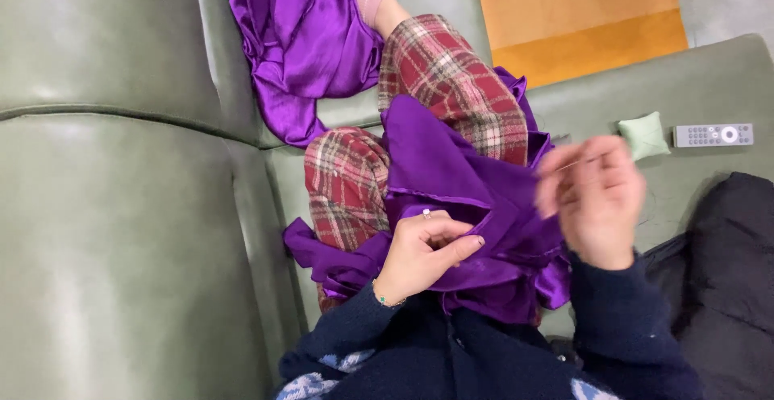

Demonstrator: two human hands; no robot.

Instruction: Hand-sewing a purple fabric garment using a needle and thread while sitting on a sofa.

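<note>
The purple satin cloth [451, 182], draped over the lap and the plaid trouser legs [451, 77], is pinched at a fold by the closed fingers of the left hand [423, 251], while the right hand [592, 194] is raised beside it, blurred, its fingertips drawn together on what seems a thin thread. A small pale green cushion [644, 135] and a grey remote control [713, 135] are seen lying near each other on the green leather sofa [121, 206], with an orange rug [580, 21] on the floor beyond.

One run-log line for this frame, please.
left hand: pinching purple satin fabric on lap | right hand: raised, blurred, apparently pulling thread | seated on green sofa
</note>
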